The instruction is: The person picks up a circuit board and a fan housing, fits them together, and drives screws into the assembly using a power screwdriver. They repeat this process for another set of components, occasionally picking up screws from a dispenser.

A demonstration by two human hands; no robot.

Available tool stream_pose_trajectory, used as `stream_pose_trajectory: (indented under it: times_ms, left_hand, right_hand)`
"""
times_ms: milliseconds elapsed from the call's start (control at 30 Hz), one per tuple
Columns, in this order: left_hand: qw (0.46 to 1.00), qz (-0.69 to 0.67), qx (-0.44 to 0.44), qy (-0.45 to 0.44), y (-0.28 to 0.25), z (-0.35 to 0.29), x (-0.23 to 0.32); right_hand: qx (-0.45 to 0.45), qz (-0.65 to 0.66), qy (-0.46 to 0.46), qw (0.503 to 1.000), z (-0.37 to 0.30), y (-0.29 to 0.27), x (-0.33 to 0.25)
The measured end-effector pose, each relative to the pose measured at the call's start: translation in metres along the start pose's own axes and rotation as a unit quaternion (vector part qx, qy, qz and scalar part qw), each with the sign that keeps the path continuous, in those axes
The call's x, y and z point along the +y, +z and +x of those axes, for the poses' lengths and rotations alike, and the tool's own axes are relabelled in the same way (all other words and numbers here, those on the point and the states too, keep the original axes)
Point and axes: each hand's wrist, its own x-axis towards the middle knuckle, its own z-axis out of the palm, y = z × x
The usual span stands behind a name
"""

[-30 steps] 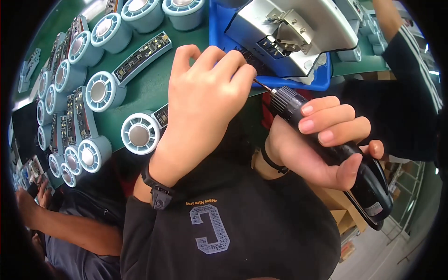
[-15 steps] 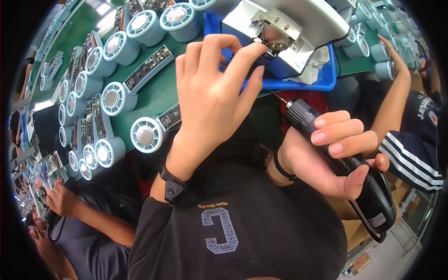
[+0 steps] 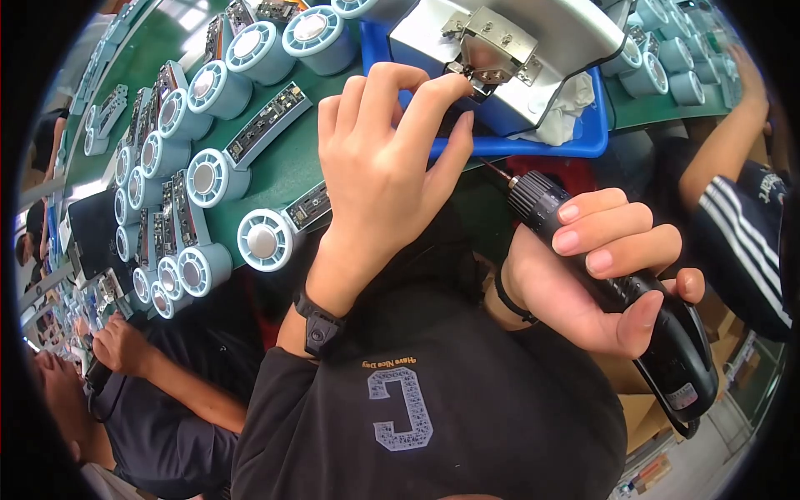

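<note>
My right hand (image 3: 596, 267) is wrapped round a black electric screwdriver (image 3: 542, 204), its thin bit pointing up and left toward the front edge of a blue tray (image 3: 583, 146). My left hand (image 3: 383, 158) reaches over that tray's near left part, fingers spread and thumb apart from the index finger. The index fingertip is at the metal mouth of a white and blue boxy device (image 3: 525, 96) that stands in the tray. Bright metal brackets (image 3: 500, 46) are fixed on the device's front. Whether a small part lies at my fingertip, I cannot make out.
Light-blue round housings (image 3: 215, 177) with arms bearing circuit boards (image 3: 267, 125) crowd the green table (image 3: 292, 171) to the left. Crumpled white paper (image 3: 567, 117) lies in the tray. Co-workers' arms show at left (image 3: 179, 375) and right (image 3: 725, 142). More housings (image 3: 646, 75) stand at right.
My left hand stays at the device's metal mouth, and the screwdriver in my right hand has hardly moved. At the right, the co-worker's arm has shifted farther right. The view has moved slightly.
</note>
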Motion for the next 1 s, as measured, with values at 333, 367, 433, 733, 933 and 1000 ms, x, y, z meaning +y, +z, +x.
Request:
stream_pose_trajectory:
  times_ms: [333,367,433,733,933,1000]
  left_hand:
    - [1.0,0.012,-0.024,0.006,-0.006,0.005,-0.002]
    - [1.0,0.004,-0.015,0.004,-0.005,0.005,-0.002]
    - [1.0,-0.003,-0.006,0.003,-0.005,0.005,-0.003]
    - [0.999,0.008,-0.041,0.024,-0.009,0.007,0.003]
    - [0.996,-0.064,-0.051,-0.024,-0.004,0.013,0.0]
    - [0.995,-0.081,-0.043,-0.049,-0.006,0.012,0.003]
  right_hand:
    - [-0.012,0.02,0.012,1.0,-0.004,0.003,0.006]
    - [-0.017,0.02,0.011,1.0,-0.005,0.003,0.006]
    - [-0.02,0.02,0.01,1.0,-0.006,0.003,0.007]
    - [-0.011,0.015,0.014,1.0,-0.008,0.006,0.004]
    - [0.038,-0.013,-0.024,0.999,0.021,0.016,-0.002]
    - [0.004,-0.007,-0.059,0.998,0.038,0.007,0.002]
